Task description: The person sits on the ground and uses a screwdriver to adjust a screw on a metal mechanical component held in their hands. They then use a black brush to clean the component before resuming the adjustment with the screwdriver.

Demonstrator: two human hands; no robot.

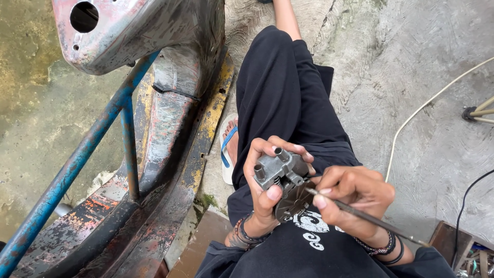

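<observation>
My left hand [262, 177] grips a small grey metal engine part [280, 172] with short tubes on top and a round finned disc [294, 202] at its lower end. It is held over my lap. My right hand [355, 193] pinches a thin metal rod [370, 219] like a pen. The rod's tip rests against the part near the disc, and its long end sticks out to the lower right past my wrist. Both wrists wear dark bracelets.
A stripped, rusty scooter frame [170, 128] with a blue tube [77, 159] stands at the left. My black-trousered leg [288, 87] stretches forward, a foot in a white sandal [228, 146] beside the frame. A white cord [411, 121] and a black cable [463, 206] cross the concrete floor on the right.
</observation>
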